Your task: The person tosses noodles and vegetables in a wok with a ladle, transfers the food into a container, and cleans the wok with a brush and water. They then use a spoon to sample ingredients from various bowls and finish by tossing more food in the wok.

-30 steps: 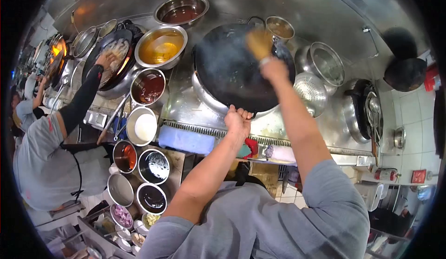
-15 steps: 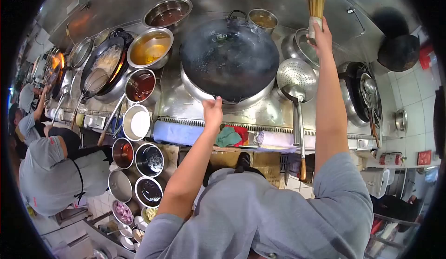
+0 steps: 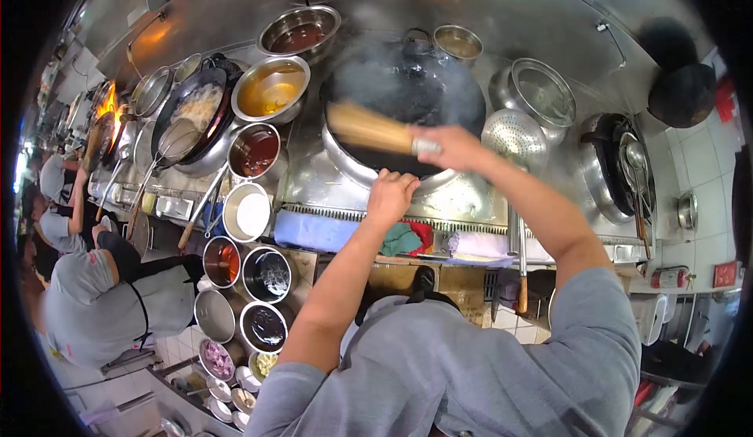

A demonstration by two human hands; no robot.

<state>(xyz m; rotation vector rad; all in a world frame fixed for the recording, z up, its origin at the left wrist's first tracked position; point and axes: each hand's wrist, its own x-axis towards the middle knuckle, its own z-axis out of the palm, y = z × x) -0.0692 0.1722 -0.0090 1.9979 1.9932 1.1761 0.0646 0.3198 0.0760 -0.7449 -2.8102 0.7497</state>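
Observation:
A large black wok (image 3: 447,111) sits on the burner in front of me, with steam rising from it. My left hand (image 3: 392,198) is closed on the wok's near rim; whether a cloth lies under the fingers I cannot make out. My right hand (image 3: 451,148) grips the pale wrapped handle of a bamboo wok brush (image 3: 369,127). The brush lies nearly level over the wok's near left part, its bristles pointing left and blurred by motion. Whether the bristles touch the wok is not clear.
To the right are a perforated strainer (image 3: 514,135) and a lidded steel pot (image 3: 541,96). On the left stand a bowl of yellow oil (image 3: 271,92), a pot of red sauce (image 3: 253,152) and several sauce pots. Beyond, a wok of frying food (image 3: 200,107) and co-workers (image 3: 118,304).
My right hand has brought the brush down and left from beside the back wall to over the wok. My left hand stays on the rim. Steam over the wok is thicker.

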